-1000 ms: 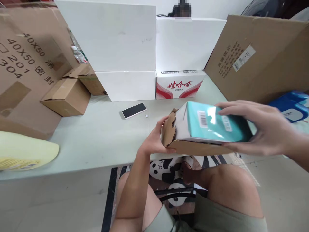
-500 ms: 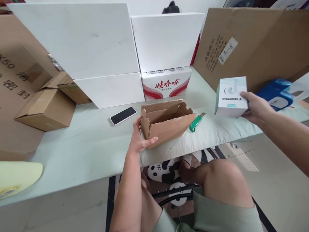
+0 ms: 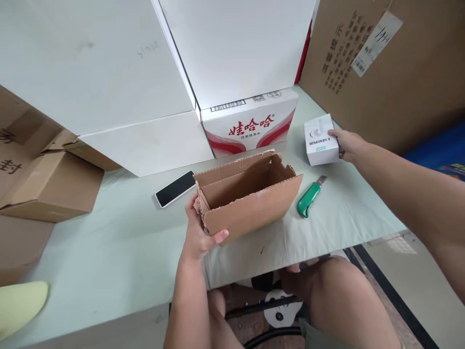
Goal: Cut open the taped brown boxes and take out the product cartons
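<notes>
My left hand (image 3: 198,232) grips the left end of an open, empty brown cardboard box (image 3: 250,196) that rests on the pale green table (image 3: 119,242). My right hand (image 3: 347,144) is stretched out to the right and holds a small white product box (image 3: 320,140) with teal print, which sits on the table beside the red-and-white carton (image 3: 250,123). A green utility knife (image 3: 308,198) lies between the two boxes, touched by neither hand.
A black phone (image 3: 175,188) lies left of the open box. Large white boxes (image 3: 145,72) stand at the back, with brown cartons at the left (image 3: 51,184) and the right (image 3: 385,63). A pale yellow object (image 3: 20,305) sits at the lower left; my knees (image 3: 337,300) are under the table edge.
The white product box came out of the cardboard box, and my right hand carried it right and set it down on the table. My left hand kept hold of the cardboard box.
</notes>
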Demonstrator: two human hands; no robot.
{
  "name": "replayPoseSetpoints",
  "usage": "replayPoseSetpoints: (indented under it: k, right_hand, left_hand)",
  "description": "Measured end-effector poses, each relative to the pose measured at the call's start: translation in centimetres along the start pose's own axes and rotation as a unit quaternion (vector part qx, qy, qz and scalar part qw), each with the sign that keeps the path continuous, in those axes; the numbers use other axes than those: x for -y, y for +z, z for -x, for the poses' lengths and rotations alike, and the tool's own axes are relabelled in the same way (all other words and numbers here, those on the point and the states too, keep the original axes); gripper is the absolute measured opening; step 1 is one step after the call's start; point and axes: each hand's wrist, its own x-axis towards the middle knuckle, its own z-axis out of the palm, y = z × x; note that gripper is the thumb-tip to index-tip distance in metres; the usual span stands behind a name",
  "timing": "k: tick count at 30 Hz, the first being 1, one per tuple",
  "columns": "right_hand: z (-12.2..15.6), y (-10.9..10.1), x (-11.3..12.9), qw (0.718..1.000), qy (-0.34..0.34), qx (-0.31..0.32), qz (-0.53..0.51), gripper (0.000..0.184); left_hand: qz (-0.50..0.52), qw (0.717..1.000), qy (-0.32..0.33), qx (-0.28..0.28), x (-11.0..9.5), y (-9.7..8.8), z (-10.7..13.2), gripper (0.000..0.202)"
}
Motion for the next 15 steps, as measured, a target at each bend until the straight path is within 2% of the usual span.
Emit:
replayPoseSetpoints:
  k: [5,11,13,15]
  right_hand:
    - [-1.4,1.9,-0.2,0.998,0.015,0.007,-0.057,0.036]
    - [-1.5,2.0,-1.1,0.995,0.026,0.011,-0.097,0.008]
    - [-0.7,1.8,-0.9,0.994,0.002,0.010,-0.109,0.009]
    - [0.4,1.3,-0.3,0.993,-0.039,0.014,-0.113,0.018]
  left_hand:
    - [-0.007,1.000,-0.010,0.000,0.1,1.0,-0.6,0.110]
    - [-0.017,1.000,-0.005,-0.003,0.4,1.8,-0.9,0.110]
    - [-0.017,1.000,0.012,0.005,0.5,1.9,-1.1,0.108]
    - [-0.018,0.999,0.019,0.019,0.7,1.9,-1.2,0.106]
